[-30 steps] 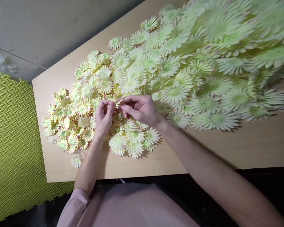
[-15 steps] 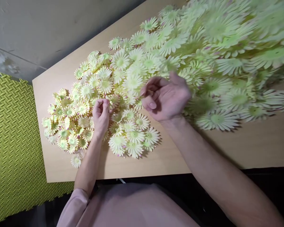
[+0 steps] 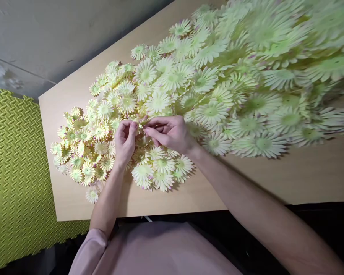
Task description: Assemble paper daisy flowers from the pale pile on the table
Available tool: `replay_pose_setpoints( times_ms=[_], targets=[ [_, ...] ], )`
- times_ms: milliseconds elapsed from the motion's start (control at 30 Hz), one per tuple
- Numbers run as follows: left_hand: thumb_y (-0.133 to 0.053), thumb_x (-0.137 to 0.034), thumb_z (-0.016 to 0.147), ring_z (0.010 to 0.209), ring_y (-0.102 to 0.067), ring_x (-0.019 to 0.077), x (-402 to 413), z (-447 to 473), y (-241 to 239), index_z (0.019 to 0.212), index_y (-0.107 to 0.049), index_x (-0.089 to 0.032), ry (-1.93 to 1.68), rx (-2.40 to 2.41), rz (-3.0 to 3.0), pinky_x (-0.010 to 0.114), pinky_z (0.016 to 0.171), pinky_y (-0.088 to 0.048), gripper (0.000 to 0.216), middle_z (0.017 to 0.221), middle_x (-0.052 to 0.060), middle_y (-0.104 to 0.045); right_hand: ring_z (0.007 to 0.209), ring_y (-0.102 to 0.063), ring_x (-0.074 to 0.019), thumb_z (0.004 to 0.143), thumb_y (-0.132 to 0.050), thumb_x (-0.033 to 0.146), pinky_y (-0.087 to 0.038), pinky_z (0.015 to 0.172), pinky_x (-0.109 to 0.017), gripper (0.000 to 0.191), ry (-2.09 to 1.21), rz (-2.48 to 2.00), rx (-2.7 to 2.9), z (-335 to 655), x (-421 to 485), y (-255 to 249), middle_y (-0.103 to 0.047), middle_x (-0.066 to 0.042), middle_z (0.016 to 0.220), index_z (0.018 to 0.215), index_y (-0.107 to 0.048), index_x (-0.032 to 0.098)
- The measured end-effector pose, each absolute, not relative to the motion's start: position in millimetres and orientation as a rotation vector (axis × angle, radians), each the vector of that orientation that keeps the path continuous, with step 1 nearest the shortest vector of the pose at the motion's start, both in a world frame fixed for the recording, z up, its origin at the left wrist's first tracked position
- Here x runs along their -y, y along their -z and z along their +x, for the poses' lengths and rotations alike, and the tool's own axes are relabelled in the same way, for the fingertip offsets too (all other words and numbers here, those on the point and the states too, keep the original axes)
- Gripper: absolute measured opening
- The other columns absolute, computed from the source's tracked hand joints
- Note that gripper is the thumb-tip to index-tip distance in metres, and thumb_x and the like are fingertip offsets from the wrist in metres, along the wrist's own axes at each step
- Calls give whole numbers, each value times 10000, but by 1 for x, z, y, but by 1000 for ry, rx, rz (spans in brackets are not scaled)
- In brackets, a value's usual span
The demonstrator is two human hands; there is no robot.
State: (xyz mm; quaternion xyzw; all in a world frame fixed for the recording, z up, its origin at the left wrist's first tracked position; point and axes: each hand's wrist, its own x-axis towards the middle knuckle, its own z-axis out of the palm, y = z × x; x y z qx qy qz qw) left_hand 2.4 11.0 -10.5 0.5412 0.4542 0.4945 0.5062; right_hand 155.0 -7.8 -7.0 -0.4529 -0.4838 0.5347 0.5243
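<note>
My left hand is closed in a pinch above the heap, thumb against the fingers. Its fingertips meet those of my right hand, which is also pinched. Between them is a pale yellow-green artificial flower, mostly hidden by the fingers. Below my hands lies a small cluster of artificial flower heads, cream with green centres and purplish petal tips. To the left of my left hand spreads a heap of smaller flower heads.
A large pile of bigger flower heads fills the right side of the wooden table. Yellow-green textured foam matting stands at the left edge. A grey wall rises behind the table.
My right hand has come left and down from above the pile, its loosely curled fingers now pinched at my left fingertips. My left hand has barely shifted.
</note>
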Motion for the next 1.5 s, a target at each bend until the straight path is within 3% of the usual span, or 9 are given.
replay_pose_setpoints(
  times_ms=[200, 600, 867, 1200, 1500],
  targets=[
    [-633, -485, 874, 568, -410, 52, -10, 4, 9, 810, -553, -202, -1175, -1091, 1274, 187, 538, -389, 301, 679, -36, -470, 475, -542, -84, 745, -762, 294, -425, 410, -213, 194, -1215, -1044, 1149, 153, 8, 4, -686, -30, 716, 865, -715, 150],
    [-592, -502, 894, 616, -438, 70, -11, 3, 9, 781, -548, -192, -1180, -1104, 1415, 200, 562, -380, 333, 702, -19, -489, 437, -498, -77, 788, -718, 262, -393, 392, -219, 110, -1201, -1019, 1193, 156, 8, 7, -637, -2, 619, 789, -718, 151],
    [-611, -485, 888, 555, -390, 52, -12, 4, 9, 797, -566, -190, -1171, -1064, 1401, 193, 497, -329, 312, 671, -32, -472, 439, -501, -88, 784, -734, 337, -403, 375, -226, 187, -1187, -1044, 1184, 158, 8, 2, -645, -15, 609, 806, -730, 151],
    [-635, -459, 880, 542, -416, 47, -10, 4, 9, 817, -608, -187, -1140, -1064, 1398, 186, 480, -321, 281, 649, -33, -498, 388, -476, -76, 760, -736, 295, -358, 344, -217, 154, -1280, -1055, 1139, 160, 7, 3, -586, 14, 556, 740, -689, 149],
    [-633, -509, 862, 510, -401, 48, -10, 4, 8, 808, -582, -183, -1089, -1044, 1377, 190, 456, -310, 334, 630, -38, -489, 400, -516, -98, 727, -726, 247, -413, 375, -235, 115, -1347, -1010, 1103, 162, 3, 0, -615, 7, 547, 675, -663, 166]
  ],
)
